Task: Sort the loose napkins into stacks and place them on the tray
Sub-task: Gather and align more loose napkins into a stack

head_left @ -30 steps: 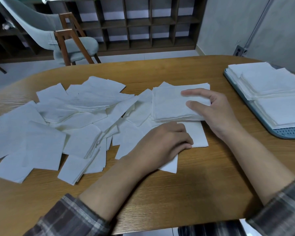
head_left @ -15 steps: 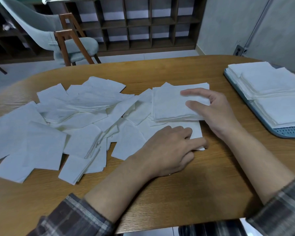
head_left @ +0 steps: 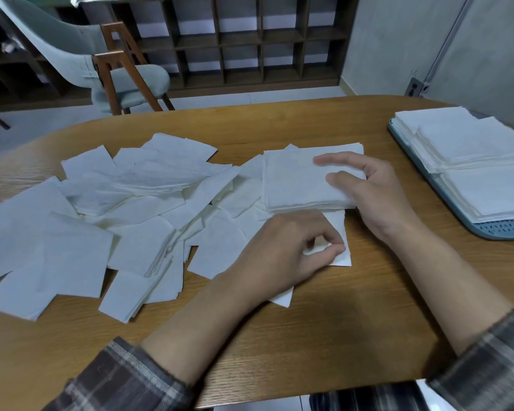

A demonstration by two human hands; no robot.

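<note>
I judge the task partly done. Finished white napkin stacks (head_left: 472,143) lie on the blue-grey plastic tray (head_left: 487,229), right of the right hand (head_left: 374,194). That hand's loosely spread fingers rest on a half-built napkin stack (head_left: 297,179). The left hand (head_left: 291,250) pinches one white paper napkin (head_left: 343,253). Scattered loose napkins (head_left: 101,221) remain to its left on the wooden table (head_left: 339,321). The tray's right side is cut off, and sheet counts are unreadable.
</note>
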